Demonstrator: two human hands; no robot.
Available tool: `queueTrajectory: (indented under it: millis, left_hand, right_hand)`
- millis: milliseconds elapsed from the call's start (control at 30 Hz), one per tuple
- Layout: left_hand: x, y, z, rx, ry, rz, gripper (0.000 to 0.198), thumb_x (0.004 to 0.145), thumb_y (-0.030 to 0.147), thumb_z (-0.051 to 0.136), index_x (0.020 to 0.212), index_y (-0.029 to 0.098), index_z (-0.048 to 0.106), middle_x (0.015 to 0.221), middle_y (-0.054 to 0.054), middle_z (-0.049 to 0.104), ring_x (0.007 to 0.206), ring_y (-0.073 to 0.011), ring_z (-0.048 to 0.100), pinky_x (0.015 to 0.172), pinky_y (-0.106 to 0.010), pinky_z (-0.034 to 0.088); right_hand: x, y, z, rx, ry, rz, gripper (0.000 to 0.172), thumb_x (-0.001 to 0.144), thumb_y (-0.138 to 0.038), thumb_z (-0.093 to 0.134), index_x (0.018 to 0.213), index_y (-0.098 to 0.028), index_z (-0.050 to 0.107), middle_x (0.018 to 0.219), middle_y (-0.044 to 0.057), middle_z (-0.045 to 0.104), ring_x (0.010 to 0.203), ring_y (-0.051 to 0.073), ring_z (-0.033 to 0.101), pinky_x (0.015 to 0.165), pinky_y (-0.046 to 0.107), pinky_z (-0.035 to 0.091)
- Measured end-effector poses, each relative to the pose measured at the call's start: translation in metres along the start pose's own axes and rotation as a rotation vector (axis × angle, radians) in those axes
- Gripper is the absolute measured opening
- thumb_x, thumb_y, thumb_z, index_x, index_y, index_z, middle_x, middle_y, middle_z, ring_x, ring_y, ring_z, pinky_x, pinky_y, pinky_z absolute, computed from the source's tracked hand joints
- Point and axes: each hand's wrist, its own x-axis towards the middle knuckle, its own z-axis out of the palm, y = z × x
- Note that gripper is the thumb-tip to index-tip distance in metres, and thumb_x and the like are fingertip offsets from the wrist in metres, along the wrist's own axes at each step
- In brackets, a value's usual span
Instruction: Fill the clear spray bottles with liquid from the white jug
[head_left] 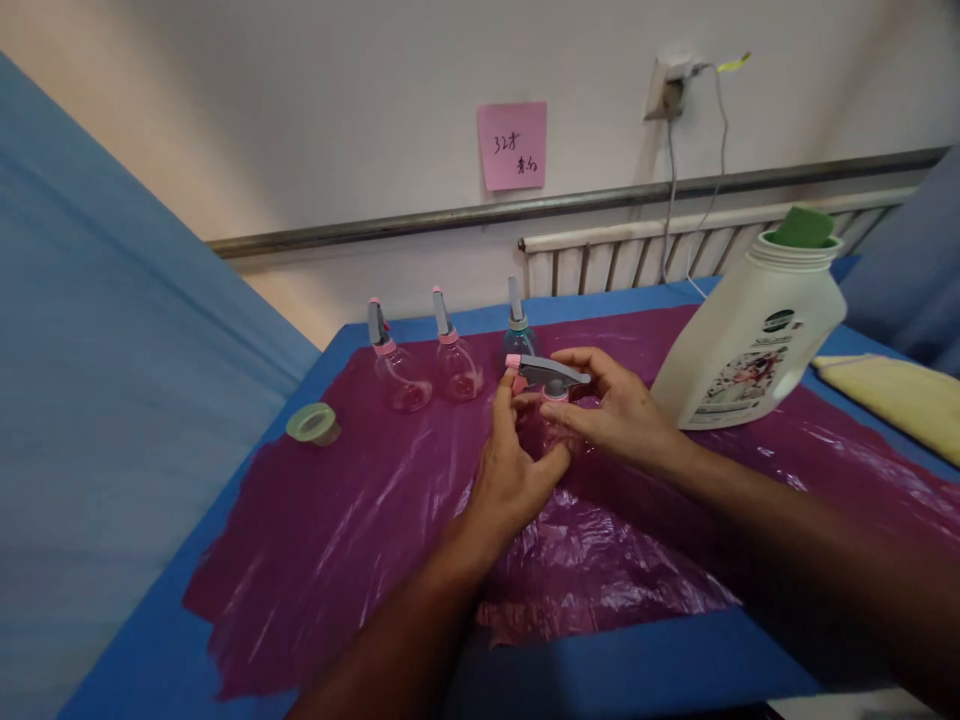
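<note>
My left hand (517, 475) is curled around the spray bottle (553, 380), its thumb across the front of the body and its index finger raised up to the nozzle. My right hand (619, 405) is closed in on it from the other side, thumb at the collar and fingers behind the head. So the bottle sits between my two hands, over the shiny maroon plastic sheet (352, 560). Its head is grey, a long lever sloping down towards my right hand, with a ribbed pink nozzle at the end by my left fingers. The collar is pink as well. Below it the body is see-through, tinted by the sheet, and mostly covered by my hands; I cannot tell how full it is. Beyond my left hand stand a clear bottle (405, 382) and its twin (459, 372), both pink-collared, and a blue bottle (520, 340). The big white jug (757, 340) stands right of my right hand.
</note>
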Motion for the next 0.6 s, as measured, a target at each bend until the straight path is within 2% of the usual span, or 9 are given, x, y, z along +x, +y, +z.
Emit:
queueTrajectory:
  millis: [67,133,233,333,400,500,600]
  left_hand:
    - [0.000,0.001,0.000,0.000,0.000,-0.005,0.116,0.093,0.025,0.091,0.185,0.037,0.022,0.158,-0.016,0.067,0.147,-0.0361,0.071,0.129,-0.067,0.055]
    - [0.000,0.001,0.000,0.003,0.002,-0.008,0.117,0.093,0.025,0.092,0.185,0.038,0.021,0.158,-0.016,0.068,0.149,-0.0366,0.070,0.130,-0.067,0.055]
    - [0.000,-0.001,-0.001,0.013,0.001,-0.001,0.115,0.095,0.025,0.090,0.185,0.039,0.021,0.158,-0.016,0.068,0.150,-0.0377,0.069,0.130,-0.069,0.055]
    - [-0.001,-0.003,-0.001,0.029,-0.002,0.003,0.117,0.095,0.026,0.091,0.186,0.040,0.018,0.160,-0.018,0.067,0.150,-0.0394,0.069,0.129,-0.073,0.055]
    - [-0.002,-0.005,-0.001,0.029,-0.002,0.011,0.119,0.095,0.026,0.092,0.186,0.040,0.017,0.159,-0.018,0.067,0.151,-0.0401,0.068,0.130,-0.073,0.054]
    - [-0.002,-0.006,-0.001,0.006,-0.016,0.020,0.115,0.096,0.024,0.090,0.185,0.041,0.019,0.158,-0.016,0.067,0.150,-0.0390,0.070,0.129,-0.071,0.056]
    - [-0.002,-0.006,0.000,0.000,-0.012,0.016,0.114,0.098,0.024,0.087,0.185,0.041,0.017,0.157,-0.016,0.067,0.150,-0.0385,0.070,0.127,-0.069,0.058]
  right_hand:
    - [0.003,0.001,0.000,-0.029,0.030,-0.017,0.057,0.082,-0.039,0.098,0.132,-0.026,0.074,0.122,0.007,0.084,0.101,0.024,0.079,0.095,0.046,0.068]
    - [0.002,0.008,0.003,-0.032,0.076,-0.053,0.058,0.083,-0.041,0.099,0.133,-0.027,0.074,0.127,0.008,0.084,0.112,0.027,0.081,0.103,0.049,0.067]
    - [-0.006,0.020,0.009,0.022,0.100,-0.085,0.068,0.089,-0.043,0.097,0.150,-0.030,0.069,0.140,0.010,0.081,0.130,0.030,0.078,0.117,0.053,0.063]
    - [-0.013,0.028,0.012,0.085,0.092,-0.069,0.075,0.099,-0.041,0.089,0.167,-0.034,0.058,0.146,0.010,0.078,0.135,0.029,0.076,0.122,0.055,0.062]
    - [-0.015,0.028,0.013,0.102,0.097,-0.085,0.080,0.099,-0.038,0.087,0.172,-0.035,0.053,0.148,0.010,0.076,0.137,0.029,0.075,0.125,0.056,0.060]
    - [-0.013,0.029,0.013,0.077,0.127,-0.121,0.083,0.091,-0.036,0.094,0.165,-0.034,0.058,0.146,0.009,0.074,0.133,0.029,0.075,0.125,0.057,0.060]
    - [-0.011,0.030,0.013,0.046,0.157,-0.128,0.074,0.088,-0.036,0.097,0.155,-0.032,0.066,0.146,0.010,0.074,0.133,0.030,0.075,0.123,0.056,0.061]
